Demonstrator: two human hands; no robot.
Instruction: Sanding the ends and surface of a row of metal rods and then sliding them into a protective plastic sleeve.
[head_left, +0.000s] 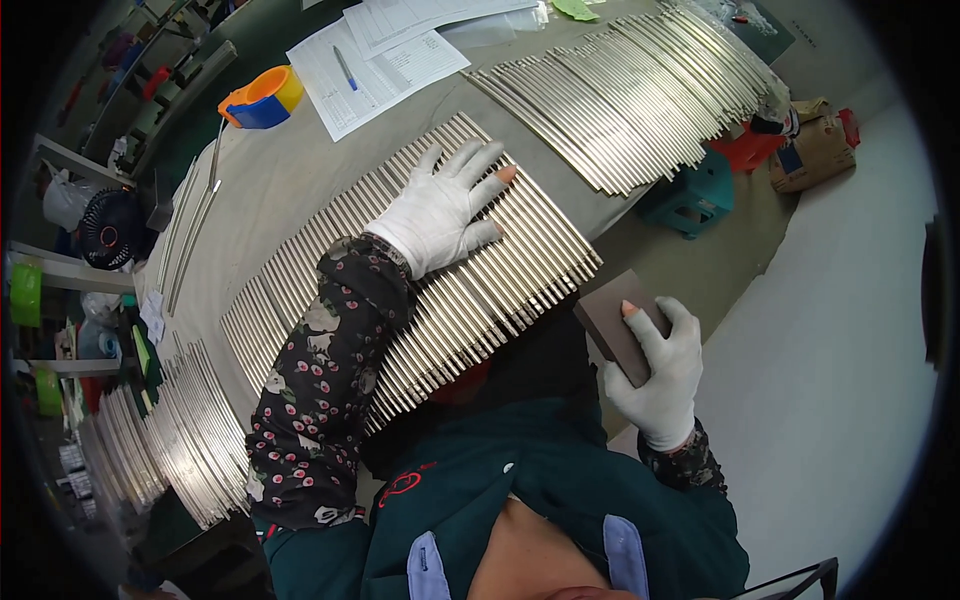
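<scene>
A row of thin shiny metal rods (330, 235) lies side by side on the table in front of me, their near ends reaching the table's edge. My left hand (440, 205), in a white glove with some fingertips bare, rests flat on these rods with its fingers spread. Off the table's edge to the right, my right hand (660, 375), gloved the same way, grips a brown-grey rectangular block (625, 325). The block is held apart from the rods, close to their right-hand ends.
More metal rods (630, 95) lie at the far right, and further bundles (200, 430) at the left. Papers (370, 80) with a blue pen (345, 68) and a tape roll (262, 98) sit at the back. A teal stool (690, 195) stands beyond the table's right edge.
</scene>
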